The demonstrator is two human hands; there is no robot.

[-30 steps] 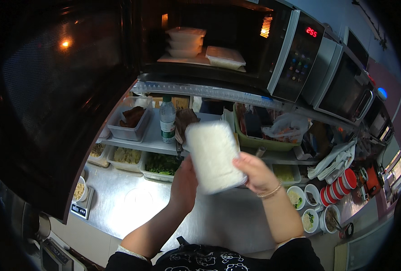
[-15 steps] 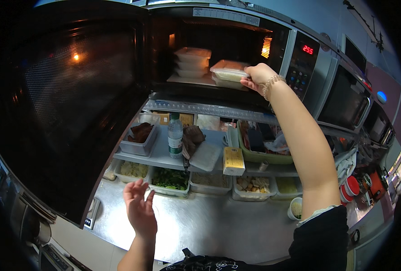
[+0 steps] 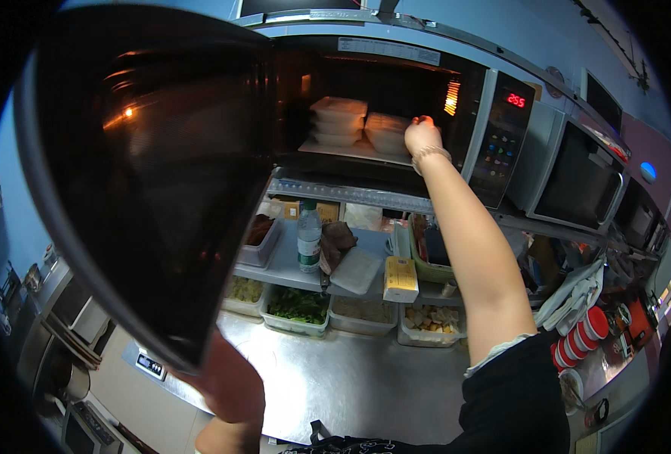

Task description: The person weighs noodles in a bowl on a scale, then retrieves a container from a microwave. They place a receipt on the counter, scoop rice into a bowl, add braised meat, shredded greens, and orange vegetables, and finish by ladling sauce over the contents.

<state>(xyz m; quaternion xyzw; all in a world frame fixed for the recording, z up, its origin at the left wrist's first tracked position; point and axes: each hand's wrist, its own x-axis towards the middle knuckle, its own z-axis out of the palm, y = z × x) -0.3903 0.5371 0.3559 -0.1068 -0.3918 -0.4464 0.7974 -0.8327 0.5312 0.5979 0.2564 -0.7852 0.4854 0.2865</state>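
My right hand (image 3: 424, 136) reaches into the lit microwave (image 3: 494, 144), against the right side of a stack of lidded food containers (image 3: 385, 135). Its fingers are bent and mostly hidden, so I cannot tell whether they grip a container. A second stack of lidded plastic containers (image 3: 338, 121) sits left of it, both on the pale microwave floor (image 3: 322, 147). Low at the left, my left hand (image 3: 233, 384) is closed round the lower free corner of the swung-out microwave door (image 3: 150, 166), which hides some of its fingers.
Below stand a water bottle (image 3: 309, 240), a yellow box (image 3: 401, 280) and tubs of greens (image 3: 298, 305) and cubed food (image 3: 430, 321). A steel counter (image 3: 335, 386) lies in front. Another microwave (image 3: 577, 170) is at the right. A small scale (image 3: 151, 366) is partly behind the door.
My left hand has gone from open over the counter to the door's corner. The door has swung somewhat inward. The right-hand containers now rest farther inside the microwave.
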